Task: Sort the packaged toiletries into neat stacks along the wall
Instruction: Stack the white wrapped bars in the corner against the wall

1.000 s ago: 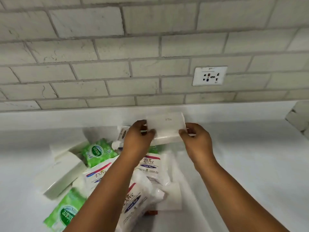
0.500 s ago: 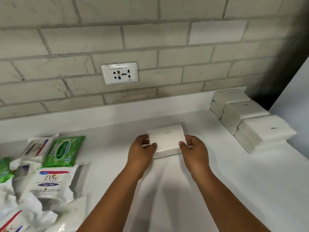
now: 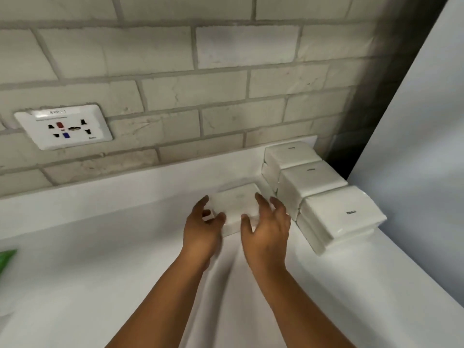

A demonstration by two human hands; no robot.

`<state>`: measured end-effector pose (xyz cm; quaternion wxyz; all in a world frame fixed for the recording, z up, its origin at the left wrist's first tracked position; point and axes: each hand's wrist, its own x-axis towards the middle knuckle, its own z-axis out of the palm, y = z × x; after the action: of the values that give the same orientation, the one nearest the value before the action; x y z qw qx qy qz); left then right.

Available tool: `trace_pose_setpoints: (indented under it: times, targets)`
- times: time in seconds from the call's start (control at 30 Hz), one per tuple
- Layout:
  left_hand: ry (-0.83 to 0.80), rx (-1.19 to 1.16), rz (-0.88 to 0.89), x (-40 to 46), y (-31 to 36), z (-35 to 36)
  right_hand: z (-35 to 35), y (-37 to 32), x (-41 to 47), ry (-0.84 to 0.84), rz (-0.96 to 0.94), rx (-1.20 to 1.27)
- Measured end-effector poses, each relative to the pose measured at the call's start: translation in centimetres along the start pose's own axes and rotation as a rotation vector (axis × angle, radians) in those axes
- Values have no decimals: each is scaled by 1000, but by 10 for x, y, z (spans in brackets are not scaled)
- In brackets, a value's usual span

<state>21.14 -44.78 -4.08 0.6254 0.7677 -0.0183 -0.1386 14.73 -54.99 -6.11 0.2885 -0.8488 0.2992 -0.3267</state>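
A flat white tissue pack (image 3: 237, 200) lies on the white counter (image 3: 125, 285), just left of a row of three stacks of the same white packs (image 3: 324, 197). Each stack is two high, and the row runs from the brick wall toward me along the counter's right end. My left hand (image 3: 203, 231) holds the pack's left end between thumb and fingers. My right hand (image 3: 267, 227) hovers at the pack's right end with its fingers spread and straight. Whether its thumb touches the pack is unclear.
A white wall socket (image 3: 64, 126) sits on the brick wall at the left. A corner of a green packet (image 3: 6, 259) shows at the left edge. A pale panel (image 3: 414, 121) rises at the counter's right end behind the stacks.
Both hands carried the white pack rightward from the jumbled pile and set it down beside the stacks. My right hand's fingers have opened off the pack. The view swung right.
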Motion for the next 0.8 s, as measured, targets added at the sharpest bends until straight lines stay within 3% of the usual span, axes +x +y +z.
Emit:
trace_pose_setpoints:
  times: [0.07, 0.27, 0.8]
  targets:
    - [-6, -1, 1, 14, 3, 14, 11, 3, 8, 33, -124, -86]
    - [-34, -41, -16, 51, 5, 43, 28, 18, 41, -2, -221, -158]
    - [-118, -147, -23, 82, -3, 52, 48, 39, 81, -153, -267, -107]
